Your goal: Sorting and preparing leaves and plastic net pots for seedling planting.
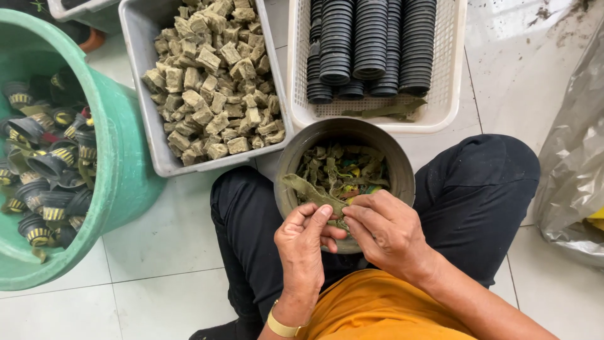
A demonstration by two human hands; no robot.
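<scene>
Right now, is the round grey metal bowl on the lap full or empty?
Partly full: green fabric strips cover the round grey metal bowl bottom.

The one camera sits on my head and looks almost straight down over my lap as I sit on the tiled floor (pixel 170 252). It is close: my left hand (pixel 305 242) and right hand (pixel 387 230) fill the lower middle of the view, just over the round metal bowl (pixel 402 170) between my knees. Farther out, toward the top edge, the view takes in the grey crate (pixel 135 75) and the white basket (pixel 450 82), both cut off by the frame. The green tub (pixel 129 164) runs off the left edge, and a plastic bag (pixel 576 164) off the right.
</scene>
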